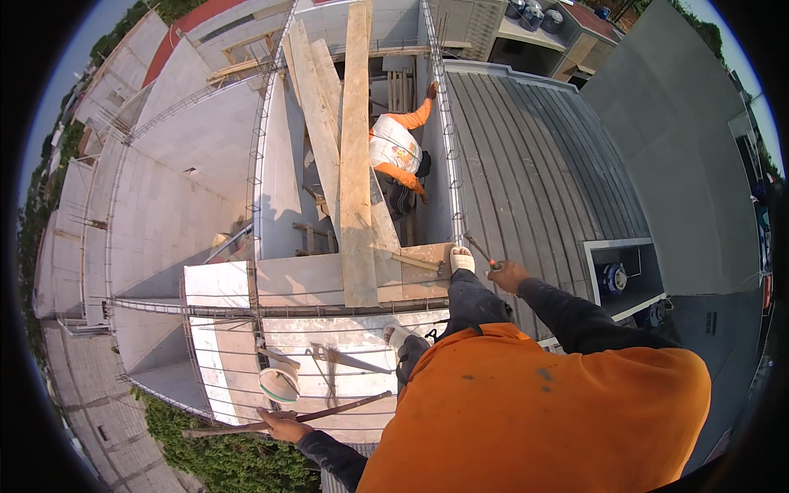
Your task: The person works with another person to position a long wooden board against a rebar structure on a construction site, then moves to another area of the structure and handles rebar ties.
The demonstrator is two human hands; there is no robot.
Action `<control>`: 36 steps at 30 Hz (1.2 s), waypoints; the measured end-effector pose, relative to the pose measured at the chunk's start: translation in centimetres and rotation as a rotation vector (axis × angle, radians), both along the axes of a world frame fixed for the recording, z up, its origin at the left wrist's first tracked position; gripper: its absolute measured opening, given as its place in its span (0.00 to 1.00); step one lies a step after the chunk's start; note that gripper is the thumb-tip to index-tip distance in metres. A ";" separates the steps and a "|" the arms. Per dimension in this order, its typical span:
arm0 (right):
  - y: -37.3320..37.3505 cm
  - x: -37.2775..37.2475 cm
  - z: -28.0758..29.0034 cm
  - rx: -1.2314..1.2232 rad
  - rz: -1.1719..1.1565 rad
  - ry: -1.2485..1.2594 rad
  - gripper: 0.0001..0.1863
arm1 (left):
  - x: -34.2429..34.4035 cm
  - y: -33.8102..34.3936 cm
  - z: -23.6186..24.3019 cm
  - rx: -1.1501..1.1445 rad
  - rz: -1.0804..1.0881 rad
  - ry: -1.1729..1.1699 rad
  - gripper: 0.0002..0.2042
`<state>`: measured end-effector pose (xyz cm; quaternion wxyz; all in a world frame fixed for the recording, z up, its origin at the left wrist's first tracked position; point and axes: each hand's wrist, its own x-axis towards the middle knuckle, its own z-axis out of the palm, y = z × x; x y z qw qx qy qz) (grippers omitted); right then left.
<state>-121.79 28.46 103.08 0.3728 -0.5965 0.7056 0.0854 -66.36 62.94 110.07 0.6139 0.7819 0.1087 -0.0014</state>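
My left hand (284, 426) is closed around a long, rusty-brown bar (345, 407), held over the light boards at lower left. My right hand (511, 276) grips a slim dark metal tool with an orange-red handle (482, 250), beside the wall top and the grey roof; its head is too small to name. A white bucket (279, 385) stands near my left hand. Next to it lies a thin, bent metal tool (326, 374). A wooden-handled hammer (417, 262) rests on a board by my right foot (462, 260).
Long planks (357, 148) span the opening between the walls. Below, a co-worker in a white and orange shirt (396, 146) reaches to the wall. Steel reinforcement (445, 115) runs along the wall tops. Right lies a ribbed grey roof (542, 156); foliage (222, 460) shows far below at left.
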 end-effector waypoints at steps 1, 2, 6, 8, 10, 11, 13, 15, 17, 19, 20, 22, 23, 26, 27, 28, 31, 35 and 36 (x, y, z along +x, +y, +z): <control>0.4 0.0 -0.2 -0.031 0.023 0.038 0.24 | 0.2 0.1 0.0 0.034 -0.082 0.046 0.24; 1.0 -0.1 -0.3 0.058 -0.025 0.071 0.27 | 0.0 0.1 -0.1 0.069 -0.163 0.093 0.24; 3.8 -2.9 -1.5 0.287 -0.193 0.149 0.32 | -2.7 -2.4 -0.4 0.222 -0.465 0.445 0.23; 4.7 -3.2 -2.8 0.361 -0.266 0.106 0.29 | -3.6 -2.3 -1.9 0.257 -0.629 0.626 0.23; 5.4 -3.3 -3.5 0.466 -0.366 0.028 0.25 | -5.4 -2.8 -3.9 0.298 -0.755 0.772 0.24; 5.8 -3.4 -3.8 0.479 -0.432 -0.022 0.24 | -6.8 -3.2 -4.7 0.327 -0.788 0.839 0.25; 6.1 -3.4 -4.6 0.505 -0.557 -0.124 0.21 | -8.8 -2.9 -7.4 0.358 -0.722 1.042 0.27; 5.7 -3.8 -5.4 0.544 -0.572 -0.154 0.20 | -10.7 -1.7 -10.3 0.363 -0.755 1.144 0.30; 5.9 -4.4 -5.5 0.578 -0.585 -0.160 0.20 | -13.5 -1.6 -10.7 0.449 -0.912 1.112 0.32; 4.3 -2.9 -4.6 0.580 -0.523 -0.171 0.21 | -13.1 2.3 -16.3 0.561 -0.912 1.077 0.32; 4.3 -3.2 -4.7 0.581 -0.525 -0.163 0.21 | -13.8 2.6 -16.6 0.608 -0.961 1.040 0.32; 4.4 -3.6 -5.1 0.582 -0.522 -0.149 0.21 | -14.1 3.3 -16.5 0.658 -1.096 0.958 0.32; 4.4 -3.7 -5.3 0.583 -0.528 -0.145 0.21 | -14.1 3.4 -16.4 0.691 -1.172 0.901 0.32; 4.1 -3.7 -5.6 0.591 -0.540 -0.133 0.21 | -13.6 3.9 -15.9 0.789 -1.328 0.772 0.31; 4.0 -3.4 -5.6 0.594 -0.546 -0.132 0.21 | -13.4 4.0 -16.0 0.795 -1.330 0.787 0.31; 3.7 -2.9 -5.4 0.594 -0.545 -0.136 0.21 | -12.4 4.8 -17.4 0.686 -1.217 0.944 0.30; 3.5 -2.9 -5.5 0.616 -0.558 -0.143 0.21 | -11.4 4.9 -18.8 0.495 -1.030 1.083 0.26; 3.7 -3.3 -5.9 0.601 -0.482 -0.104 0.23 | -10.6 2.4 -16.4 0.455 -0.865 1.294 0.20; 4.5 -4.8 -6.7 0.608 -0.506 -0.102 0.23 | -12.3 -0.5 -12.6 0.510 -0.913 1.198 0.20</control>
